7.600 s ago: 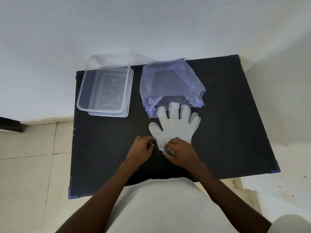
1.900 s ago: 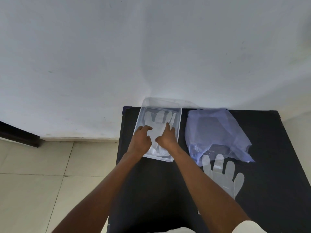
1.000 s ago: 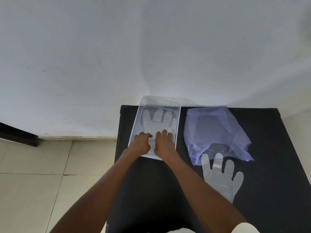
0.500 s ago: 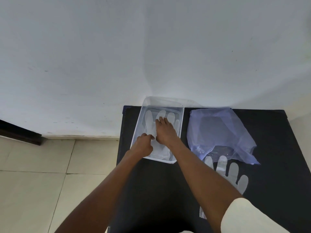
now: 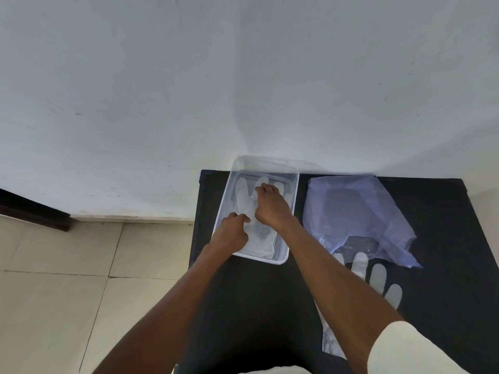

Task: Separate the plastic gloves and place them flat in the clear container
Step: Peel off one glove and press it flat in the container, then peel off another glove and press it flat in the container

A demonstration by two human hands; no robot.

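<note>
Right hand (image 5: 271, 206) flat, fingers spread, pressing glove (image 5: 244, 197) in container (image 5: 293, 211) | left hand (image 5: 232, 233) loosely curled at glove's cuff | second glove (image 5: 378, 279) on tabletop (image 5: 445, 265)

Two plastic gloves show, one in the container (image 5: 244, 194) and one on the table (image 5: 376, 276), perhaps stacked; one clear container (image 5: 294, 190); one bluish bag (image 5: 353, 211).

— Home or lab?
— Hard to tell. Plain room: bare white wall (image 5: 189, 76), beige floor tiles (image 5: 67, 292), dark skirting (image 5: 32, 209), small black bench (image 5: 445, 211) pushed against the wall.
</note>
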